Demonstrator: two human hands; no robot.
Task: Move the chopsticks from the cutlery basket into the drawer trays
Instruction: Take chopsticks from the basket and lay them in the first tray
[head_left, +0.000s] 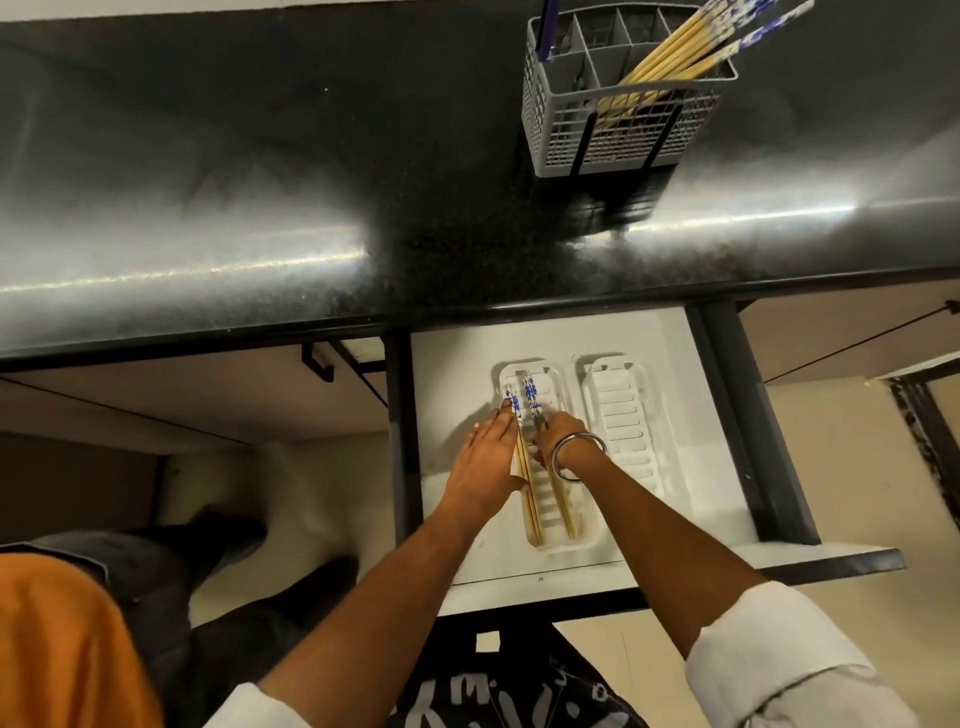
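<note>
Dark speckled desk (260, 208) is seen carrying a grey cutlery basket (618, 119). Below it, an open drawer (457, 364) is occupied by two white trays (613, 415) side by side.

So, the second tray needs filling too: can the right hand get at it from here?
Probably yes. The right hand is over the left tray, and the empty right tray lies just beside it in the open drawer, with nothing over it.
</note>
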